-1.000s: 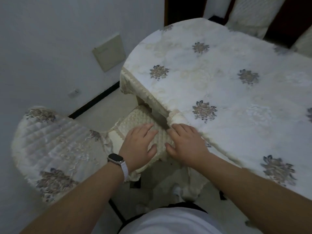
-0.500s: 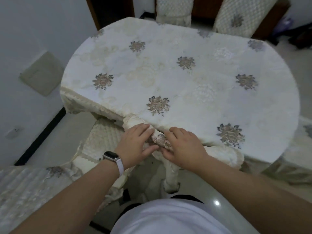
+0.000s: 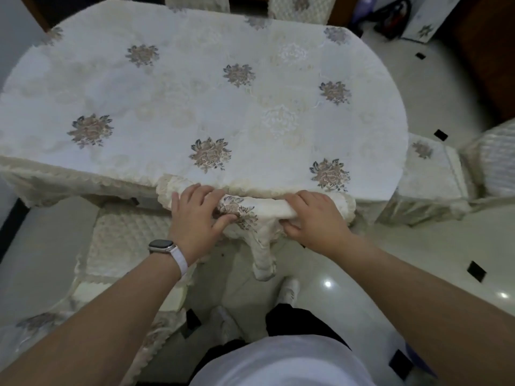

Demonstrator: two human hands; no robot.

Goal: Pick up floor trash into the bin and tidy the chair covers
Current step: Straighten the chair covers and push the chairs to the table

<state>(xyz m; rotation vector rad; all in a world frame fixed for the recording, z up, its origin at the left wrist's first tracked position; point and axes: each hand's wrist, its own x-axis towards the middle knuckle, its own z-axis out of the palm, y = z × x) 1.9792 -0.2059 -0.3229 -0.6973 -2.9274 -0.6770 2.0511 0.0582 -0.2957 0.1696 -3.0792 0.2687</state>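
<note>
**Hands part along the rolled hem**

Your left hand [image 3: 195,215] has come off the chair seat cover [image 3: 122,238] beside the table [image 3: 195,107] and now grips the rolled cloth edge [image 3: 262,207] at the table's near rim. Your right hand [image 3: 315,218] has slid away from it along that rim, baring more roll between them. Your head has turned, bringing the whole table into view.
</note>
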